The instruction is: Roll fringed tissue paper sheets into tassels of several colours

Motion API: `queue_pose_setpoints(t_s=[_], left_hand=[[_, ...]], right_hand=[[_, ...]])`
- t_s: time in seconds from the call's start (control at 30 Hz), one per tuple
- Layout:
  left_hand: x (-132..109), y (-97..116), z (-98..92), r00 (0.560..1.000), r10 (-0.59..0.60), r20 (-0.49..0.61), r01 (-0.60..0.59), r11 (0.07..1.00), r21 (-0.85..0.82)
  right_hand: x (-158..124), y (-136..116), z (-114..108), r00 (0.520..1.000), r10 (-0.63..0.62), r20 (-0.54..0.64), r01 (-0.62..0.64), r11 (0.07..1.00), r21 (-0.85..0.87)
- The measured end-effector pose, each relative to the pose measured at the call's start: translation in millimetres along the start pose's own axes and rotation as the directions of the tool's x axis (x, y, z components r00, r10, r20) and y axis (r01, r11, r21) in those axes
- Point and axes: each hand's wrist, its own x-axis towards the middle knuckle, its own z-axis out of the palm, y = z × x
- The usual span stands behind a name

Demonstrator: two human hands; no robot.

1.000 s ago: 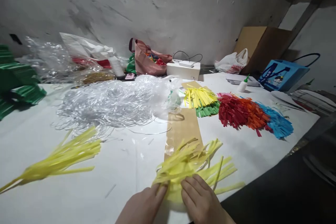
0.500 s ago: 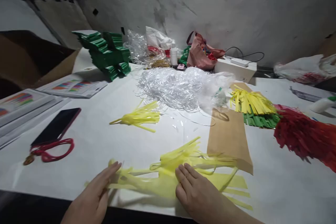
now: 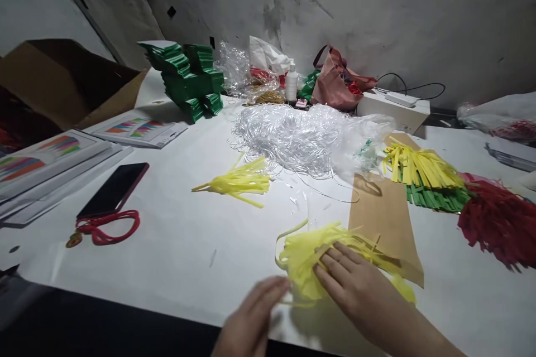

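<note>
A crumpled heap of yellow fringed tissue paper (image 3: 304, 256) lies near the table's front edge. My right hand (image 3: 360, 290) rests palm down over it, fingers stretched out and pressing the strips. Left of the heap, my left hand (image 3: 253, 318) is smeared by motion. Its fingertips are close to the paper's left edge, beside a thin yellow strip; whether they pinch anything does not show. Farther back lies a yellow tissue tassel (image 3: 238, 181) with a twisted end pointing left. A brown paper sheet (image 3: 377, 212) lies partly under the heap's right side.
Silvery string (image 3: 288, 136) is piled mid-table. At left are a phone (image 3: 113, 189) with a red cord (image 3: 136, 231), printed packs (image 3: 58, 150) and a carton (image 3: 75, 78). Green stacked pieces (image 3: 188, 86) stand behind. Yellow fringe (image 3: 422, 167) and red fringe (image 3: 498, 223) lie right.
My left hand has moved right, toward the right hand. The yellow tissue, earlier spread out sideways, is now gathered into a shorter heap under my right hand. The view has shifted slightly left.
</note>
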Motion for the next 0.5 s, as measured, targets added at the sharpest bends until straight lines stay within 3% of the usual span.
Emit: queue_pose_setpoints(t_s=[0.03, 0.07, 0.13, 0.17, 0.23, 0.3, 0.33, 0.37, 0.4, 0.43, 0.47, 0.5], left_hand=[[2, -1, -5.6, 0.98, -0.134, -0.146, 0.13, 0.991, -0.032], [5, -2, -11.6, 0.921, -0.283, -0.267, 0.261, 0.958, -0.116], [16, -1, -21.8, 0.759, -0.567, -0.32, 0.431, 0.806, -0.406], [23, 1, -25.0, 0.684, -0.684, -0.253, 0.463, 0.676, -0.573], [37, 7, -26.8, 0.555, -0.832, -0.004, 0.463, 0.313, -0.829], [47, 15, -23.9, 0.422, -0.869, 0.259, 0.446, -0.05, -0.894], [51, 18, -21.5, 0.366, -0.863, 0.348, 0.433, -0.173, -0.885], [53, 21, -19.0, 0.335, -0.857, 0.392, 0.424, -0.234, -0.875], [54, 22, -16.7, 0.334, -0.86, 0.386, 0.428, -0.227, -0.875], [55, 21, -14.9, 0.363, -0.865, 0.345, 0.454, -0.159, -0.877], [57, 19, -13.8, 0.43, -0.858, 0.281, 0.504, -0.03, -0.863], [61, 16, -13.3, 0.542, -0.816, 0.2, 0.568, 0.18, -0.803]], right_hand=[[-2, 5, -5, 1.0, 0.023, 0.009, -0.024, 0.999, 0.025], [-3, 11, -10, 0.998, 0.048, 0.028, -0.049, 0.998, 0.048], [-4, 20, -19, 0.993, 0.088, 0.083, -0.095, 0.993, 0.075], [-3, 24, -23, 0.989, 0.104, 0.108, -0.112, 0.991, 0.077], [-2, 29, -27, 0.985, 0.119, 0.124, -0.128, 0.989, 0.069], [-3, 30, -25, 0.988, 0.127, 0.09, -0.132, 0.99, 0.049], [-4, 29, -23, 0.989, 0.131, 0.065, -0.133, 0.99, 0.039], [-7, 28, -20, 0.989, 0.136, 0.049, -0.138, 0.99, 0.03], [-11, 26, -15, 0.989, 0.145, 0.04, -0.146, 0.989, 0.022], [-15, 24, -11, 0.987, 0.157, 0.041, -0.157, 0.987, 0.017], [-21, 21, -5, 0.985, 0.165, 0.041, -0.165, 0.986, 0.014], [-26, 19, 0, 0.986, 0.166, 0.034, -0.167, 0.986, 0.012]])
